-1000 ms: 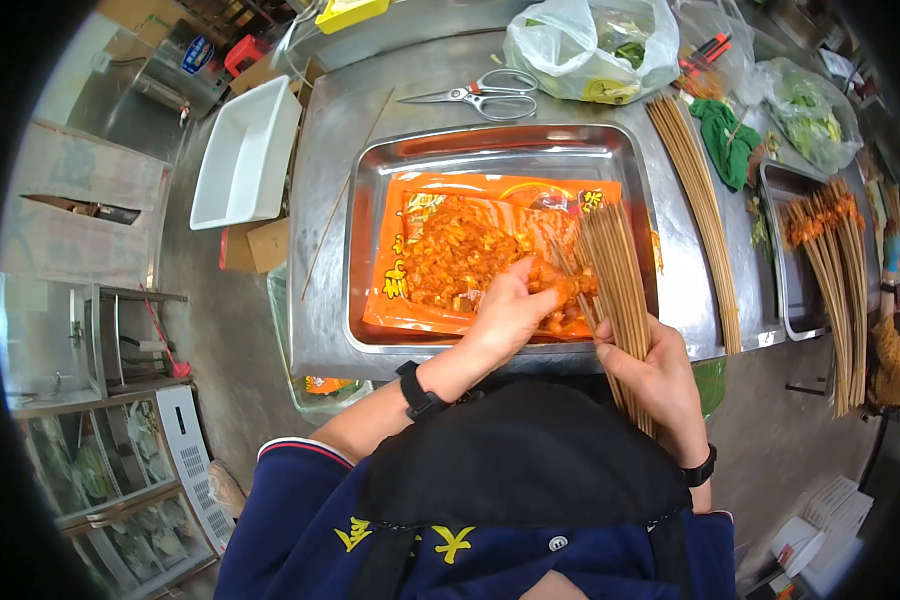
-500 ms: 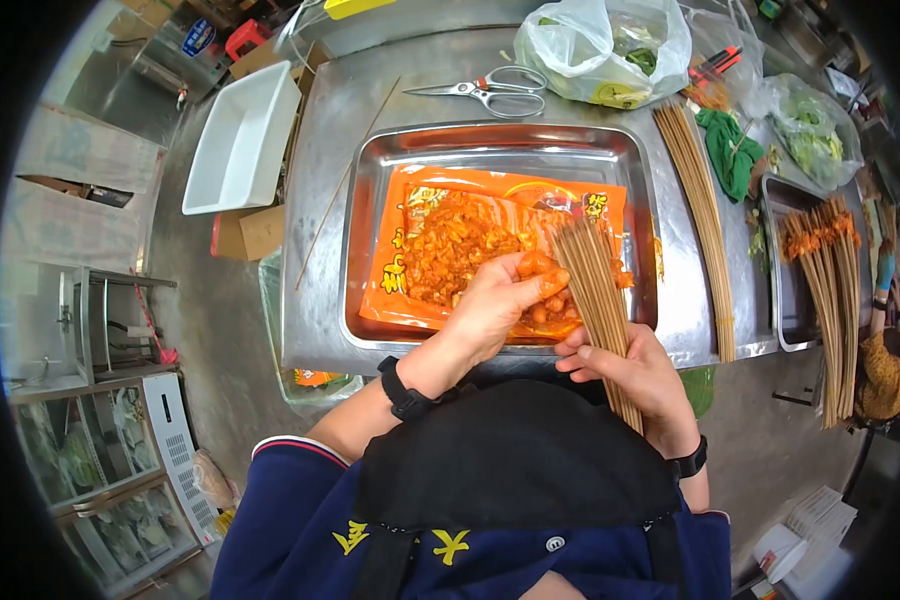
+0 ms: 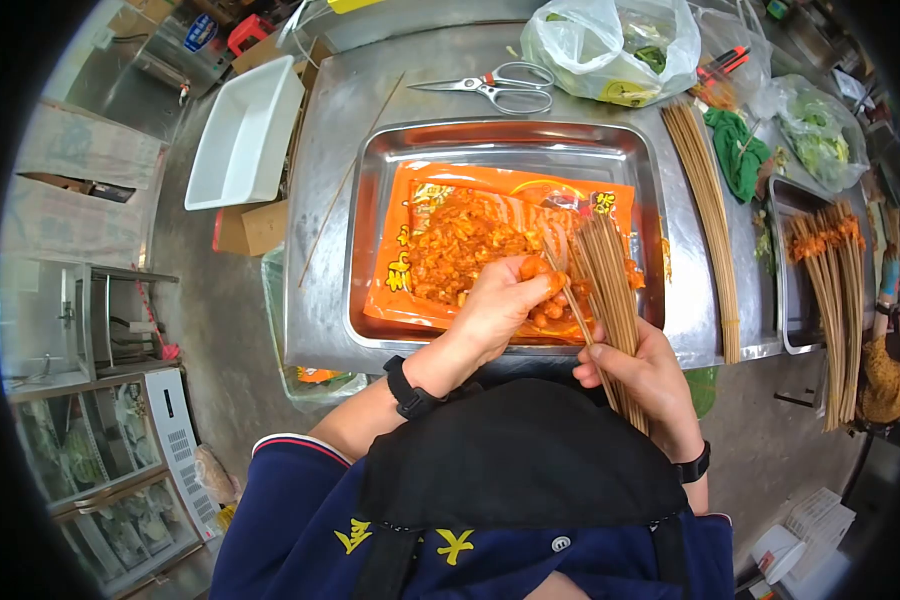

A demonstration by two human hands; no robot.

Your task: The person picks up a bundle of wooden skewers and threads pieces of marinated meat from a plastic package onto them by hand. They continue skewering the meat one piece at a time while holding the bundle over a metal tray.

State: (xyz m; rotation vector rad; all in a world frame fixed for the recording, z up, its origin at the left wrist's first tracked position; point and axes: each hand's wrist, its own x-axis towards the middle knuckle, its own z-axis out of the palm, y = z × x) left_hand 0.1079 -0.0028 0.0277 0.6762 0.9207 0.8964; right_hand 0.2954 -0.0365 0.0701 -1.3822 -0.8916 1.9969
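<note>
My right hand (image 3: 650,378) is wrapped round a bundle of thin wooden skewers (image 3: 615,300), its upper ends leaning over the tray. One skewer (image 3: 576,315) stands apart from the bundle, running from my right thumb and fingers up past the fingertips of my left hand (image 3: 495,308). Orange-red sauce coats the left fingers, which are pinched together; what they hold is hidden. Beneath them, an orange printed bag (image 3: 385,290) lies in a metal tray (image 3: 370,165). Chopped meat in red sauce (image 3: 465,240) is spread over the bag, with rounder pieces near my left fingertips.
Scissors (image 3: 490,88) and a lone skewer (image 3: 350,175) lie behind and left of the tray. To the right are more skewers (image 3: 705,230), a green cloth (image 3: 736,155) and a second tray (image 3: 798,330) with loaded skewers (image 3: 830,270). Plastic bags (image 3: 610,50) stand behind.
One skewer has separated from the bundle and now slants beside my left fingertips. The bundle has shifted slightly right with my right hand. My left hand stays pinched over the tray.
</note>
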